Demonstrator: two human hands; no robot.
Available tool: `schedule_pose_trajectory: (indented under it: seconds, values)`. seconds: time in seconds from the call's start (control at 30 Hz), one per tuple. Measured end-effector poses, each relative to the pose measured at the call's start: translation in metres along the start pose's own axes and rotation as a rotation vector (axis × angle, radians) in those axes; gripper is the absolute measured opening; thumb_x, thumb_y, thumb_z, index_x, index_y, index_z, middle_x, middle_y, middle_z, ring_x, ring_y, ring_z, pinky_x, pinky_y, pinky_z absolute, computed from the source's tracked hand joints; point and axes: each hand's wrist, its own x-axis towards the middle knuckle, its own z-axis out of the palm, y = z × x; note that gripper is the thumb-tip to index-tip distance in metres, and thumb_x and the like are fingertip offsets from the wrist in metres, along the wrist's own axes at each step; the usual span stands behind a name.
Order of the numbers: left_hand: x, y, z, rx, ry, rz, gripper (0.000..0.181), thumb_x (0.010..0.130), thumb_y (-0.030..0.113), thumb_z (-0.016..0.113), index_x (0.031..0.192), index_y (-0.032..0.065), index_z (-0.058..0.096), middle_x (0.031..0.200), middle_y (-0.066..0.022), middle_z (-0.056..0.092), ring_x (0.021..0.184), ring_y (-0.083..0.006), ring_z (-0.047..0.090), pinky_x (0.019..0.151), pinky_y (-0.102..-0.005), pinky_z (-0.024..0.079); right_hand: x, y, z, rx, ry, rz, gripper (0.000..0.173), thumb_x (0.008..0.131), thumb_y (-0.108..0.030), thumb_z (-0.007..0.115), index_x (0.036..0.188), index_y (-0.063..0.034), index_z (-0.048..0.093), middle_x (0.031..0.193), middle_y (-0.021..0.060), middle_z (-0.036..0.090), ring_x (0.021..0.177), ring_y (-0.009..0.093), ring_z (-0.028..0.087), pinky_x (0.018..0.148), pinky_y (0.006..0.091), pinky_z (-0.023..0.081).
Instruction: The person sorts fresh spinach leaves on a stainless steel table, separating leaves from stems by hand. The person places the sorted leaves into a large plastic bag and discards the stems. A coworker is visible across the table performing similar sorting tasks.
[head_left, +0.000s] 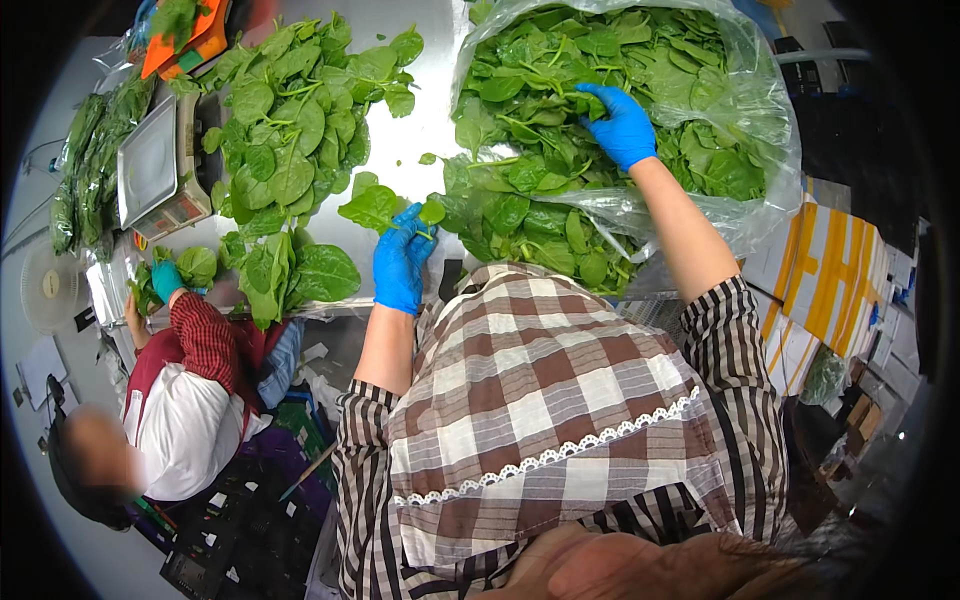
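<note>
My left hand (403, 259), in a blue glove, holds a few stemmed green leaves (373, 208) over the near edge of the metal table (420, 142). Blue-gloved too, my right hand (619, 126) reaches into a large clear plastic bag (780, 127) of leafy greens, thumb and fingers apart against the leaves (540, 112); whether it grips any cannot be told. More greens spill from the bag's mouth between my hands. Left of my left hand lies a loose pile of leaves (289, 142), part of it hanging over the table edge.
A weighing scale (154, 169) stands left of the pile, beside filled clear bags of greens (97, 157). An orange container (191, 45) is at the far left. A co-worker (195, 405) handles leaves at the left. Taped white boxes (832, 270) stand at the right.
</note>
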Motion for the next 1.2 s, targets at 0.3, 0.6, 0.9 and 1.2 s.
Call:
schedule_pose_trajectory:
  seconds: [0.3, 0.6, 0.9, 1.2]
  values:
    - [0.009, -0.002, 0.027, 0.077, -0.105, -0.014, 0.037, 0.095, 0.012, 0.052, 0.131, 0.0067, 0.059, 0.105, -0.0025, 0.066, 0.09, -0.0114, 0.061, 0.083, -0.0284, 0.049, 0.023, -0.033, -0.047, 0.56, 0.243, 0.136, 0.047, 0.076, -0.012, 0.081, 0.121, -0.0174, 0.069, 0.101, 0.006, 0.072, 0.081, 0.011, 0.065, 0.076, 0.0275, 0.055]
    - [0.052, -0.011, 0.097, 0.255, -0.191, -0.042, 0.035, 0.097, 0.013, 0.054, 0.131, 0.0089, 0.056, 0.124, -0.0017, 0.063, 0.103, -0.0117, 0.058, 0.087, -0.0308, 0.05, -0.017, -0.043, 0.008, -0.039, -0.218, -0.244, 0.074, 0.078, -0.038, 0.077, 0.141, -0.0101, 0.048, 0.135, 0.0214, 0.052, 0.117, 0.035, 0.058, 0.1, 0.0412, 0.047]
    - [0.067, -0.017, 0.091, 0.236, -0.143, 0.051, 0.036, 0.094, 0.009, 0.055, 0.13, 0.0105, 0.055, 0.121, -0.0045, 0.065, 0.106, -0.0158, 0.061, 0.088, -0.0313, 0.049, 0.017, -0.024, -0.019, 0.185, 0.006, 0.157, 0.055, 0.084, -0.035, 0.073, 0.128, -0.0071, 0.06, 0.122, 0.021, 0.062, 0.109, 0.035, 0.061, 0.096, 0.0416, 0.049]
    - [0.055, 0.003, 0.136, 0.27, -0.357, 0.27, 0.079, 0.089, 0.006, 0.067, 0.154, 0.0061, 0.022, 0.145, -0.0116, 0.045, 0.128, -0.0235, 0.048, 0.105, -0.0342, 0.041, 0.031, -0.044, 0.0, 0.366, -0.135, 0.306, 0.072, 0.082, -0.045, 0.074, 0.137, -0.0032, 0.053, 0.126, 0.0228, 0.062, 0.112, 0.033, 0.063, 0.094, 0.0396, 0.05]
